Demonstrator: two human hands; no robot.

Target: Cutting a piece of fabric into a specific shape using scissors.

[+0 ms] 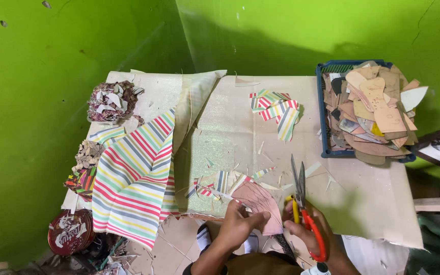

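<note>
Scissors (301,203): your right hand (309,229) grips them, blades near-shut, at the table's (362,193) near edge.
Pattern piece (260,203): your left hand (238,224) pinches it.
Striped fabric (133,178): left edge.

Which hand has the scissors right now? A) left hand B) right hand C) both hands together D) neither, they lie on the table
B: the right hand has its fingers through the red and yellow handles of the scissors, blades pointing away over the table, while the left hand pinches a pinkish cut piece instead.
</note>
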